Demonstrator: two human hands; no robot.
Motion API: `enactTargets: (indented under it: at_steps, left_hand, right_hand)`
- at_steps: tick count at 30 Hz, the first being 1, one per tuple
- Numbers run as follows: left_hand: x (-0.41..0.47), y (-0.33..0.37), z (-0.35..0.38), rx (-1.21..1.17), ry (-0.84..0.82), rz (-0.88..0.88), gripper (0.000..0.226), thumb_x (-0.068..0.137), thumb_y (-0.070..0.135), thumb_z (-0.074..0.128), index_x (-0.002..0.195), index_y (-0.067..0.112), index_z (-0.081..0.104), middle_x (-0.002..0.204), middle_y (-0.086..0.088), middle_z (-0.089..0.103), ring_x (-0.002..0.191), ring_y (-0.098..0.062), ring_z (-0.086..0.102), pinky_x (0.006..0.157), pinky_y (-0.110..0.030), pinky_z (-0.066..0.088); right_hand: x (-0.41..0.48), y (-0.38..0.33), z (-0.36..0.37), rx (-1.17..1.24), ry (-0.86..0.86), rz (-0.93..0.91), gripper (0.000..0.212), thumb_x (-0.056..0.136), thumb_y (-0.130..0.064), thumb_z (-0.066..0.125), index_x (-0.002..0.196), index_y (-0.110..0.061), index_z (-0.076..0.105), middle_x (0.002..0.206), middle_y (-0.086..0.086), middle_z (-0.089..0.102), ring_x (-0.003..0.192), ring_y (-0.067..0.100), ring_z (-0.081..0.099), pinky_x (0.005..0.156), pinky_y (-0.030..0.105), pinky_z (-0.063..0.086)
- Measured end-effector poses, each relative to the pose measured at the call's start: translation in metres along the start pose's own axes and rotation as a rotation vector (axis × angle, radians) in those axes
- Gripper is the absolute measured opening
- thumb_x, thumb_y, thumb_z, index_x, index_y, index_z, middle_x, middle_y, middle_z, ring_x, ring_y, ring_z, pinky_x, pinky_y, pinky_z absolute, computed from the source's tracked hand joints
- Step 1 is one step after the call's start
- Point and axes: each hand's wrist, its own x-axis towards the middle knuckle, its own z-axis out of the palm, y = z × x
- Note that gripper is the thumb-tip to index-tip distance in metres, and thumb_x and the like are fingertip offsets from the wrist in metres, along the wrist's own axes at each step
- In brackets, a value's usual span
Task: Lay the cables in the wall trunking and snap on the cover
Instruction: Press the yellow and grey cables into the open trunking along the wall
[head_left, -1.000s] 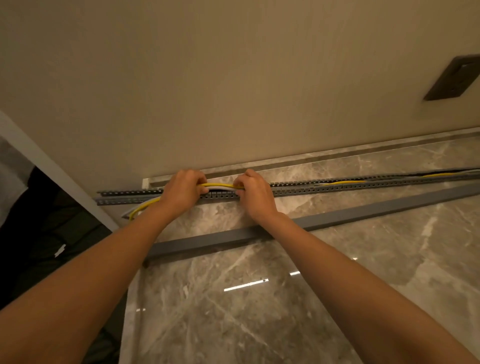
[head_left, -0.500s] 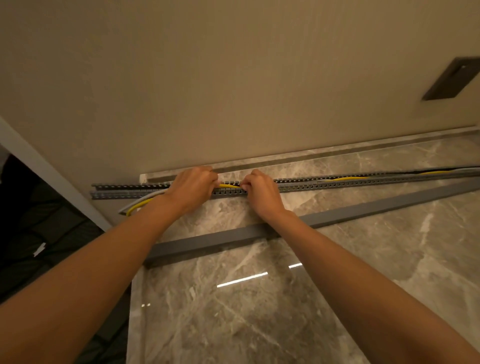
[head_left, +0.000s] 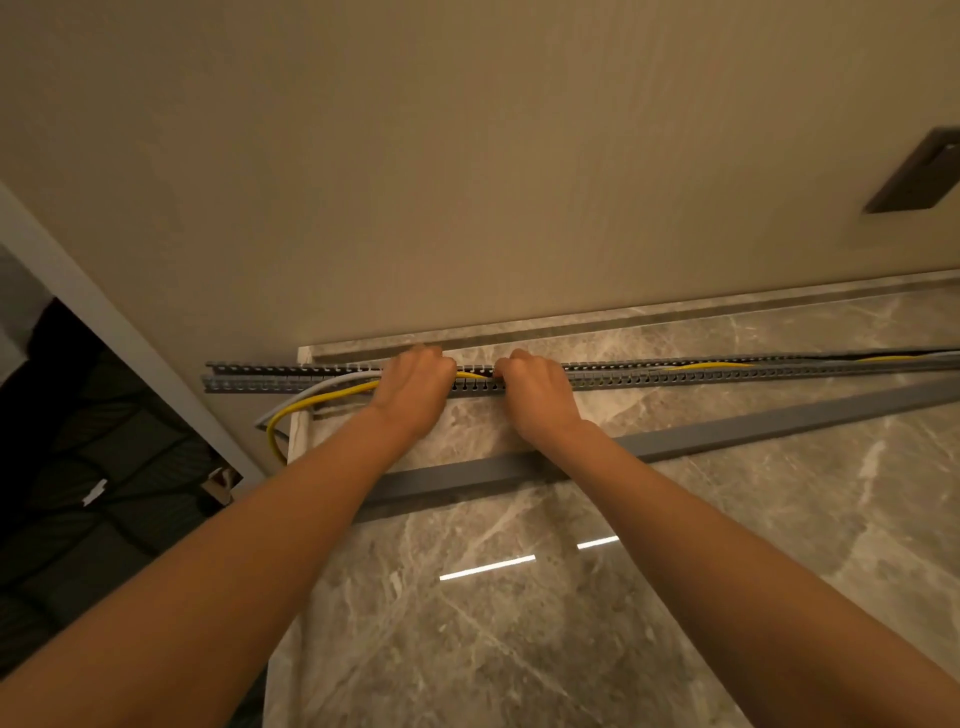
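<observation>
We see the slotted grey trunking lying on the marble floor, close along the foot of the beige wall, with its left end reaching past the floor's edge toward a dark opening; both of the person's bare forearms stretch out to it from the bottom of the view. The left hand rests curled over the channel, its fingers folded down onto the yellow cable, so this grip looks closed on the cable, though the fingertips themselves are hidden from us; the right hand sits just beside it to the right, knuckles up, fingers bent down into the channel, and we cannot tell whether that grip is clamped on anything. A short stretch of yellow cable shows between the two hands, lying inside the trunking; farther right the same yellow shows again in the channel. Left of the left hand the yellow cable leaves the trunking, curves down over the floor's edge and hangs loose; a grey cable runs beside it and bends off the same way. The long grey cover lies flat on the floor nearer to us than the trunking, apart from it, passing under both forearms and angling away to the right. A dark rectangular plate sits on the wall at the upper right.
</observation>
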Motion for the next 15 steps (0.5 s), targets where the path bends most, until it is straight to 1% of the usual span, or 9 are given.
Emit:
enactTargets:
  at_steps: [3, 6, 7, 8, 10, 13, 15]
  left_hand:
    - [-0.002, -0.003, 0.006, -0.125, 0.062, -0.035, 0.020, 0.091, 0.006, 0.051, 0.109, 0.003, 0.060, 0.115, -0.016, 0.061, 0.103, -0.033, 0.058, 0.083, -0.041, 0.048]
    - [-0.008, -0.020, 0.007, -0.362, 0.159, -0.006, 0.023, 0.087, 0.002, 0.056, 0.110, 0.002, 0.057, 0.118, -0.015, 0.057, 0.103, -0.032, 0.057, 0.089, -0.042, 0.050]
    - [-0.011, -0.027, 0.007, -0.386, 0.186, 0.014, 0.024, 0.086, 0.001, 0.058, 0.109, 0.002, 0.057, 0.117, -0.015, 0.056, 0.103, -0.031, 0.056, 0.091, -0.042, 0.048]
    - [-0.013, -0.035, 0.007, -0.365, 0.206, 0.025, 0.023, 0.084, 0.002, 0.060, 0.108, 0.002, 0.058, 0.115, -0.015, 0.057, 0.103, -0.031, 0.055, 0.093, -0.041, 0.044]
    - [-0.021, -0.055, 0.010, -0.308, 0.218, -0.007, 0.025, 0.082, 0.005, 0.062, 0.106, 0.004, 0.059, 0.113, -0.014, 0.057, 0.105, -0.030, 0.054, 0.097, -0.039, 0.038]
    - [-0.034, -0.081, 0.016, -0.265, 0.180, -0.083, 0.031, 0.079, 0.007, 0.063, 0.109, 0.005, 0.056, 0.115, -0.015, 0.056, 0.108, -0.031, 0.053, 0.097, -0.039, 0.037]
    - [-0.042, -0.094, 0.019, -0.219, 0.156, -0.136, 0.036, 0.080, 0.010, 0.064, 0.114, 0.004, 0.054, 0.118, -0.016, 0.055, 0.109, -0.032, 0.053, 0.097, -0.039, 0.038]
  right_hand:
    - [-0.008, -0.006, 0.006, -0.135, 0.002, -0.040, 0.035, 0.089, 0.001, 0.045, 0.123, -0.004, 0.050, 0.124, 0.017, 0.053, 0.115, 0.036, 0.050, 0.105, 0.043, 0.033]
    - [-0.011, -0.015, 0.007, -0.158, 0.013, -0.004, 0.033, 0.090, 0.001, 0.043, 0.121, -0.001, 0.050, 0.124, 0.018, 0.053, 0.117, 0.036, 0.047, 0.106, 0.043, 0.032]
    - [-0.011, -0.018, 0.006, -0.166, 0.029, 0.002, 0.030, 0.089, 0.001, 0.044, 0.118, -0.001, 0.052, 0.122, 0.018, 0.054, 0.116, 0.036, 0.048, 0.105, 0.043, 0.033]
    - [-0.010, -0.020, 0.005, -0.187, 0.068, -0.003, 0.027, 0.088, 0.000, 0.047, 0.114, -0.001, 0.056, 0.118, 0.017, 0.057, 0.113, 0.035, 0.051, 0.103, 0.043, 0.035]
    - [-0.008, -0.029, 0.002, -0.233, 0.159, -0.032, 0.020, 0.085, -0.002, 0.056, 0.104, -0.003, 0.064, 0.110, 0.014, 0.060, 0.107, 0.033, 0.055, 0.099, 0.041, 0.040]
    - [-0.003, -0.049, -0.001, -0.213, 0.056, -0.087, 0.026, 0.086, 0.002, 0.049, 0.110, 0.000, 0.060, 0.121, 0.016, 0.052, 0.116, 0.035, 0.047, 0.103, 0.041, 0.034]
    - [0.001, -0.064, -0.002, -0.193, 0.056, -0.124, 0.029, 0.085, 0.005, 0.049, 0.112, 0.001, 0.058, 0.124, 0.017, 0.051, 0.118, 0.035, 0.045, 0.105, 0.042, 0.032]
